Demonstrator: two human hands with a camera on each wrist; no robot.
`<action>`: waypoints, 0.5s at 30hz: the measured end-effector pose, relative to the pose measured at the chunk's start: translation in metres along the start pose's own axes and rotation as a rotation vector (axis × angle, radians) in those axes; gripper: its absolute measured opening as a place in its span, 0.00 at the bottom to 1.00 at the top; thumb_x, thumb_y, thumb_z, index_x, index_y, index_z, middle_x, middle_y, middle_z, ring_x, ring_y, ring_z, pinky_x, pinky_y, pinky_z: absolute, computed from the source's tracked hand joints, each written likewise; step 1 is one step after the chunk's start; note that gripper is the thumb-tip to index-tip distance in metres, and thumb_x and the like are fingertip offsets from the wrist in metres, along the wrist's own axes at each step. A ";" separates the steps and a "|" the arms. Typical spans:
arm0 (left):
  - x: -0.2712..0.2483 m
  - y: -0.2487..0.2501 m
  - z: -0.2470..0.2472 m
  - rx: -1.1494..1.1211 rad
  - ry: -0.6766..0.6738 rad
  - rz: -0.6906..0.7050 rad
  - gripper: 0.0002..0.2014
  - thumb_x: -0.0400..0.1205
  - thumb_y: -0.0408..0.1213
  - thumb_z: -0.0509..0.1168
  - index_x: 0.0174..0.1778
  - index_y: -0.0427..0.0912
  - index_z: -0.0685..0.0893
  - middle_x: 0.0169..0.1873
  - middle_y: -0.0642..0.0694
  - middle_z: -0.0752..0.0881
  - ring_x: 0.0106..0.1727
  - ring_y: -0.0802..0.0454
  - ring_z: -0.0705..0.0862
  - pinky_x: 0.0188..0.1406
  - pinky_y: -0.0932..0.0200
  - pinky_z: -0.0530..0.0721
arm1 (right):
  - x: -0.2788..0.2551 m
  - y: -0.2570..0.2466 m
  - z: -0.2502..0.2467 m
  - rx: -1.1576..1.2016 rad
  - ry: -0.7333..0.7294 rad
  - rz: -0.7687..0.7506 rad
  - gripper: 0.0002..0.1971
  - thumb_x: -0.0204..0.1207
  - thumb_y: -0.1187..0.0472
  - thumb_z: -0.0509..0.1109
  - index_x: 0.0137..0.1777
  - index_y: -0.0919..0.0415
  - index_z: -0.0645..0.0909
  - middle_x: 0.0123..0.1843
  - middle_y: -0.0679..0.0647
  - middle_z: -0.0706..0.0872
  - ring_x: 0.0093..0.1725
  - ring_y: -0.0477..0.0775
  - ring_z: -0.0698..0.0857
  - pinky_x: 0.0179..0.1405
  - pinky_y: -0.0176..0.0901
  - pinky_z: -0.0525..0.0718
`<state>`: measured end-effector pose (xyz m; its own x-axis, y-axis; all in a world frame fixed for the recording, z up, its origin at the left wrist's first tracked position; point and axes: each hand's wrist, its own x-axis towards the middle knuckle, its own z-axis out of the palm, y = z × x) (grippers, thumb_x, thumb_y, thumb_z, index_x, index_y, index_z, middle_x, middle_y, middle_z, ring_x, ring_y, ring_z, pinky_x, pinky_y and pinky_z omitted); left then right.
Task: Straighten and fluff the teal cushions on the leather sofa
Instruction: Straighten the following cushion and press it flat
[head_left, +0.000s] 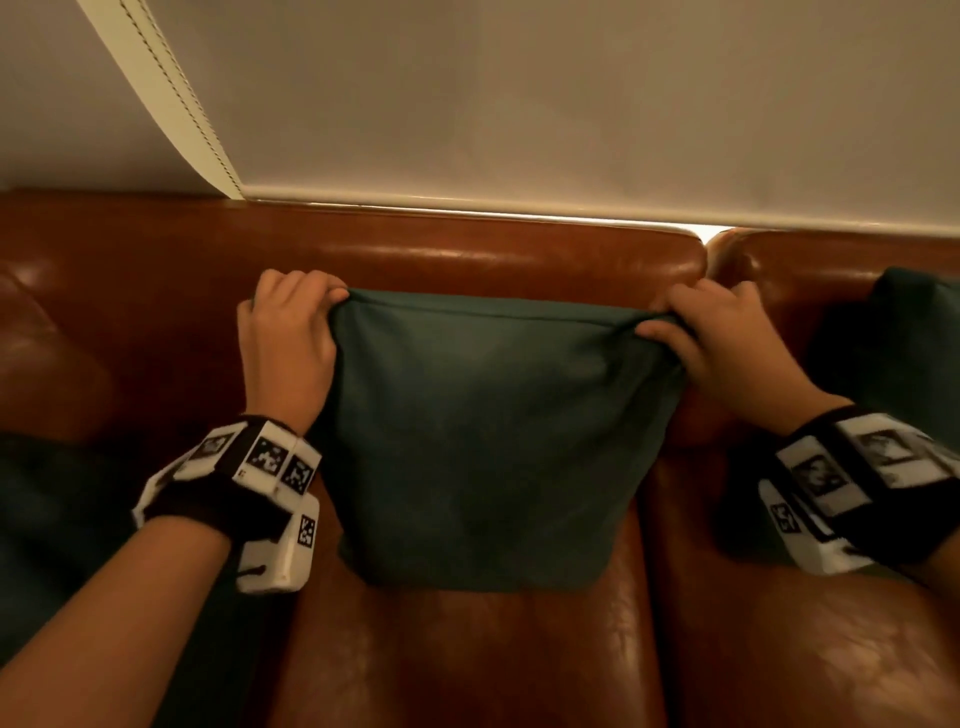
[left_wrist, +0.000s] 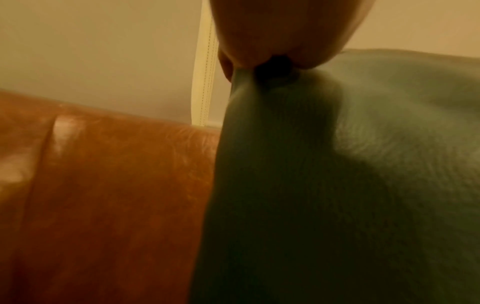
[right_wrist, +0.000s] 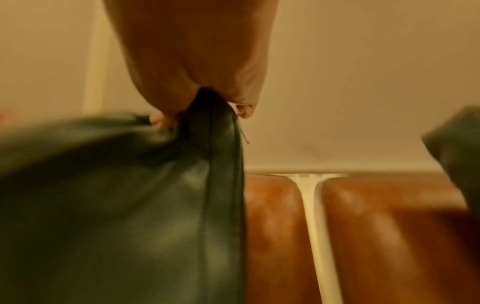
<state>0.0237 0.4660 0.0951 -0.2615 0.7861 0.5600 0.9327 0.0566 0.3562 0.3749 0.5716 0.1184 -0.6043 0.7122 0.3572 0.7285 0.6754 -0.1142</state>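
Three teal cushions on the leather sofa (head_left: 467, 649) — centre cushion (head_left: 483, 441) upright against the backrest, left hand (head_left: 291, 338) and right hand (head_left: 717, 338) each grasping a top corner; left cushion (head_left: 62, 519), right cushion (head_left: 893, 338) untouched.

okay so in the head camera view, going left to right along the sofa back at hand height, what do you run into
Leather sofa → left hand gripping a top corner → middle teal cushion → right hand gripping the other top corner → second teal cushion at the right edge.
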 end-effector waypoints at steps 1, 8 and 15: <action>-0.003 -0.001 -0.004 0.004 0.019 0.017 0.12 0.82 0.33 0.53 0.46 0.38 0.82 0.41 0.40 0.85 0.49 0.43 0.74 0.43 0.45 0.71 | -0.002 -0.002 -0.007 0.099 0.030 0.036 0.13 0.77 0.43 0.55 0.44 0.49 0.75 0.36 0.39 0.77 0.42 0.48 0.77 0.43 0.43 0.57; 0.025 -0.012 0.015 0.116 -0.075 -0.005 0.11 0.86 0.36 0.52 0.51 0.45 0.80 0.48 0.43 0.82 0.54 0.43 0.74 0.53 0.46 0.64 | 0.016 -0.020 0.009 0.010 0.084 0.261 0.06 0.80 0.60 0.62 0.52 0.55 0.79 0.50 0.51 0.85 0.54 0.61 0.78 0.48 0.54 0.62; 0.011 0.000 0.022 0.053 -0.074 0.040 0.12 0.86 0.49 0.55 0.58 0.53 0.82 0.57 0.54 0.85 0.65 0.51 0.74 0.71 0.33 0.54 | 0.013 -0.055 0.037 -0.134 0.137 0.170 0.17 0.84 0.55 0.57 0.71 0.56 0.74 0.64 0.54 0.81 0.67 0.57 0.78 0.70 0.68 0.60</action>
<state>0.0263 0.4884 0.0853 -0.2063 0.8317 0.5155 0.9544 0.0549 0.2934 0.3148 0.5507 0.0951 -0.4265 0.7751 0.4662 0.8579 0.5100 -0.0630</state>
